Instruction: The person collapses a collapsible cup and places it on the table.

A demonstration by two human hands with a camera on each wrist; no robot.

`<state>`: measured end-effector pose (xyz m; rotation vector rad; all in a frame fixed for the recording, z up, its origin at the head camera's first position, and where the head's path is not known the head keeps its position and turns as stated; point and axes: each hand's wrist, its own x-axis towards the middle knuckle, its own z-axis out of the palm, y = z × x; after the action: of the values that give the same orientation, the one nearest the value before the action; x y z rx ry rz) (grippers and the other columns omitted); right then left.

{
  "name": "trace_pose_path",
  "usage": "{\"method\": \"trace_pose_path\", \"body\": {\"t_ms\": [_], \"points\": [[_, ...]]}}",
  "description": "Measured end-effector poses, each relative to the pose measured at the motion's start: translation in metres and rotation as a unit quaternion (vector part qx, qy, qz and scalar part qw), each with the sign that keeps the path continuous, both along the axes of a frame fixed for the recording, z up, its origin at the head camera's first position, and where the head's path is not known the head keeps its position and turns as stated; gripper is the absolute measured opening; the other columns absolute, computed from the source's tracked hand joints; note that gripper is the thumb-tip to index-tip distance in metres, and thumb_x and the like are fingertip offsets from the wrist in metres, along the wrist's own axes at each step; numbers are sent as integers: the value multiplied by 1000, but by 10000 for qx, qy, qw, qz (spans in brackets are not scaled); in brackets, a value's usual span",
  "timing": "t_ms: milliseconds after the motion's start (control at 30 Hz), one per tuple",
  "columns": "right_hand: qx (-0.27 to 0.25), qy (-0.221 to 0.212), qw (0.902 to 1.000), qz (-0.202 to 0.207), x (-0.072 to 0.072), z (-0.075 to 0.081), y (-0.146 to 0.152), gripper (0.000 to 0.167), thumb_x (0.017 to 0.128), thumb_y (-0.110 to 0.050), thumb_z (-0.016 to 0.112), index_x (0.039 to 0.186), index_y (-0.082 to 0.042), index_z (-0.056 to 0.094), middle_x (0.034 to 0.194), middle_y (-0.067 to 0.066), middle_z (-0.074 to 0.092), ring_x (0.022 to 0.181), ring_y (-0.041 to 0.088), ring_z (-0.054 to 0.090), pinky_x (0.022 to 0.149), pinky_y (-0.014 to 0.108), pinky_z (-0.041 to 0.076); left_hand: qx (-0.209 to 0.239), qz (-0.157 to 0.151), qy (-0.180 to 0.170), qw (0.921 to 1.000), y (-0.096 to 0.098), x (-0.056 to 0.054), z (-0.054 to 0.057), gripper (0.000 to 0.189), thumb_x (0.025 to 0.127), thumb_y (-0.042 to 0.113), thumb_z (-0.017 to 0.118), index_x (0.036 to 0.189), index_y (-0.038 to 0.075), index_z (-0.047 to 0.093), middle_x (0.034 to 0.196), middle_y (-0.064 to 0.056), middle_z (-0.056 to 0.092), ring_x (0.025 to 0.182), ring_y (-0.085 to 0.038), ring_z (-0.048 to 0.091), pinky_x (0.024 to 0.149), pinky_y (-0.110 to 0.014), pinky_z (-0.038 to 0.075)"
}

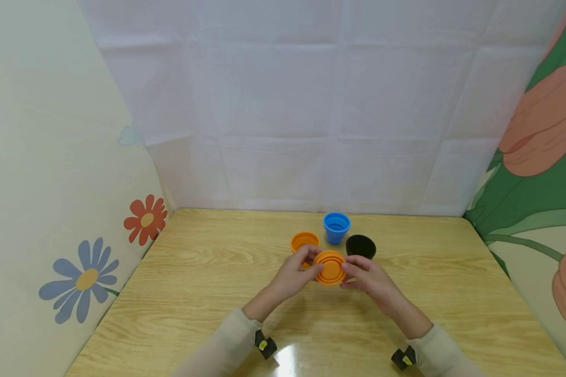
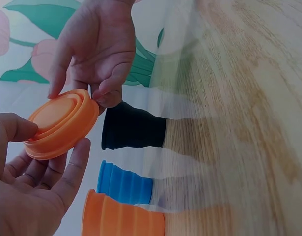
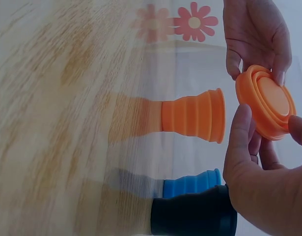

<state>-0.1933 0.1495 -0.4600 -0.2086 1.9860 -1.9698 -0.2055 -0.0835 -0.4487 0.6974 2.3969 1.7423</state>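
Note:
A collapsed orange folding cup (image 1: pixel 331 268), flattened into nested rings, is held above the table between both hands. My left hand (image 1: pixel 296 272) pinches its left edge, thumb on the ringed face and fingers behind. My right hand (image 1: pixel 376 283) grips the opposite edge with thumb and fingers. Behind them stand three extended folding cups: an orange cup (image 1: pixel 304 240) partly hidden by the left hand, a blue cup (image 1: pixel 336 228) farthest back, and a black cup (image 1: pixel 360 246) near the right hand. In the left wrist view, the collapsed cup (image 2: pixel 62 124) is tilted, clear of the standing cups.
The wood-grain table (image 1: pixel 207 262) spreads around the cups on all sides. A white cloth (image 1: pixel 283 104) hangs along its back edge. Flower-printed panels (image 1: pixel 87 280) flank it left and right.

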Motion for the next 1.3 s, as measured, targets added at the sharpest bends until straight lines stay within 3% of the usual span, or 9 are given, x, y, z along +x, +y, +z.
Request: {"method": "trace_pose_path", "body": {"t_ms": [167, 300, 500, 767, 933, 1300], "points": [[-96, -27, 9999, -38, -1, 0, 1, 49, 104, -37, 58, 130, 4, 55, 110, 9, 64, 98, 21, 62, 89, 36, 60, 78, 75, 479, 9988, -1, 1, 0, 27, 97, 5, 65, 122, -1, 58, 110, -16, 65, 100, -25, 61, 77, -22, 57], [-239, -164, 9995, -118, -1, 0, 1, 53, 105, -43, 53, 130, 4, 54, 109, 11, 63, 95, 21, 63, 90, 39, 59, 160, 58, 811, 9966, -2, 1, 1, 27, 93, -1, 67, 119, -1, 59, 111, -17, 65, 102, -27, 61, 82, -26, 59], [-424, -435, 9980, -199, -2, 0, 0, 51, 107, -43, 48, 127, 4, 53, 105, 13, 65, 89, 21, 68, 87, 39, 61, 86, -7, 1766, 9842, 0, 5, 2, 27, 86, -10, 69, 111, -2, 63, 108, -17, 65, 99, -30, 64, 85, -37, 60], [-407, -562, 9976, 56, -4, 0, 2, 54, 108, -47, 43, 127, 2, 54, 106, 14, 70, 89, 22, 70, 87, 38, 60, -632, -85, 3223, 9445, 0, 3, -9, 26, 83, -2, 75, 105, 9, 68, 108, -6, 63, 100, -20, 56, 87, -31, 53], [-464, -545, 9973, 138, -3, 0, 3, 56, 107, -49, 45, 130, 2, 53, 103, 7, 72, 89, 21, 70, 86, 37, 60, -938, -171, 3713, 9236, 1, 3, -12, 24, 81, -2, 76, 100, 11, 68, 108, -5, 60, 101, -21, 53, 89, -34, 49], [-551, -458, 9974, 79, -2, 0, 5, 57, 106, -45, 49, 135, 4, 50, 114, 6, 69, 98, 20, 70, 87, 38, 60, -1361, -420, 4561, 8784, 3, 2, -18, 24, 79, -4, 78, 94, 13, 70, 101, -2, 58, 96, -19, 51, 87, -28, 50]]}}
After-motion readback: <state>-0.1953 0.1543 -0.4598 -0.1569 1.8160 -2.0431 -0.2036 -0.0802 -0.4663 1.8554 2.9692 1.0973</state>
